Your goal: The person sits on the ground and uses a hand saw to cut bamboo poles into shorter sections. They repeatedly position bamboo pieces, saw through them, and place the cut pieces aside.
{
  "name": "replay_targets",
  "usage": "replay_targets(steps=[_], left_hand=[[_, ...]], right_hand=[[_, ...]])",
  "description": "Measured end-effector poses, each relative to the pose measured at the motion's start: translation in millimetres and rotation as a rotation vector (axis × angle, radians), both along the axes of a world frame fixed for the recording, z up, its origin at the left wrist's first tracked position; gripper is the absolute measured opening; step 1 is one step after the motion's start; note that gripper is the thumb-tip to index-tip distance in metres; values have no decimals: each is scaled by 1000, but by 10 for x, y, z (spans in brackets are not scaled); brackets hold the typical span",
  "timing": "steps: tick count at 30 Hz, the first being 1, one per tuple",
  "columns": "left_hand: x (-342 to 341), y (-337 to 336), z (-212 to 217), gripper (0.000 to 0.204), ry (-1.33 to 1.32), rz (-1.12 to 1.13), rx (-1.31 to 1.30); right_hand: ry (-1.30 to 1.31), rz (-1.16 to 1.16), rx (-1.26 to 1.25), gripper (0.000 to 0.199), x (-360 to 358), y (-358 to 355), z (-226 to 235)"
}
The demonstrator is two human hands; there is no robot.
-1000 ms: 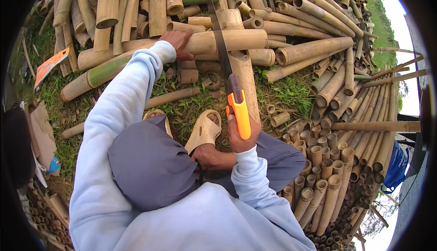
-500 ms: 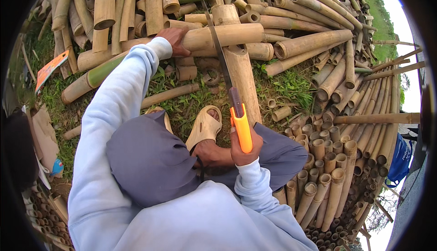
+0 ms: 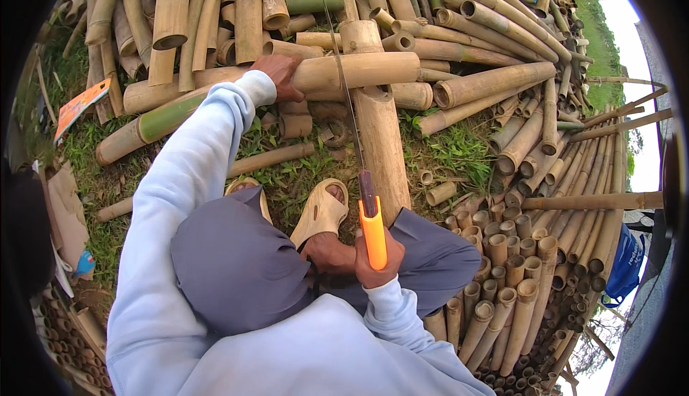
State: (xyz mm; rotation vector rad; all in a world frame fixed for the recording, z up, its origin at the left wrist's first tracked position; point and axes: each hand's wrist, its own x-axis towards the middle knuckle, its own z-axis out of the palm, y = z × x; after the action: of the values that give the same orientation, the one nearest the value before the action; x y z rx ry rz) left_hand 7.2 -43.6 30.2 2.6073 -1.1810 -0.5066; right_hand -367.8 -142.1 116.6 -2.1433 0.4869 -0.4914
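My right hand [image 3: 379, 261] is wrapped round the orange handle of a hand saw [image 3: 344, 84]. Its long dark blade runs away from me and lies across a thick bamboo pole [image 3: 384, 69]. Left of the blade, my left hand [image 3: 281, 77] grips that pole from above, fingers curled over it. The pole lies crosswise on a stout bamboo support [image 3: 384, 145], which slants toward my right leg. How deep the blade sits in the pole cannot be made out.
Cut bamboo pieces [image 3: 172, 8] are heaped beyond the pole. Upright bamboo tubes [image 3: 502, 274] stand packed at my right, near a blue bag [image 3: 626, 263]. A green-banded bamboo pole [image 3: 152, 125] lies on the grass at left, by an orange sign [image 3: 82, 105]. My sandalled feet are below the blade.
The saw and my right hand have moved back toward me and slightly left, so more of the blade's far end shows near the pole. My left hand keeps its grip.
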Motion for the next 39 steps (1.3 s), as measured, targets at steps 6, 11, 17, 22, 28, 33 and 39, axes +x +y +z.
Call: replay_targets(steps=[6, 11, 17, 22, 28, 33, 39], left_hand=[[59, -52, 75, 66, 15, 20, -5], [17, 19, -17, 70, -39, 7, -28], [17, -55, 53, 73, 2, 29, -39], [56, -4, 7, 69, 14, 60, -25], [35, -28, 78, 70, -2, 9, -28], [27, 22, 33, 70, -14, 22, -19], [-40, -62, 114, 72, -14, 17, -15]], right_hand=[[20, 10, 176, 11, 653, -200, -29], [-24, -20, 35, 13, 8, -22, 37], [23, 2, 205, 9, 806, -208, -118], [-19, 14, -39, 28, 36, -12, -127], [51, -27, 93, 15, 737, -141, -162], [-36, -10, 19, 14, 199, -12, -146], [-10, -30, 152, 7, 823, -135, -193]])
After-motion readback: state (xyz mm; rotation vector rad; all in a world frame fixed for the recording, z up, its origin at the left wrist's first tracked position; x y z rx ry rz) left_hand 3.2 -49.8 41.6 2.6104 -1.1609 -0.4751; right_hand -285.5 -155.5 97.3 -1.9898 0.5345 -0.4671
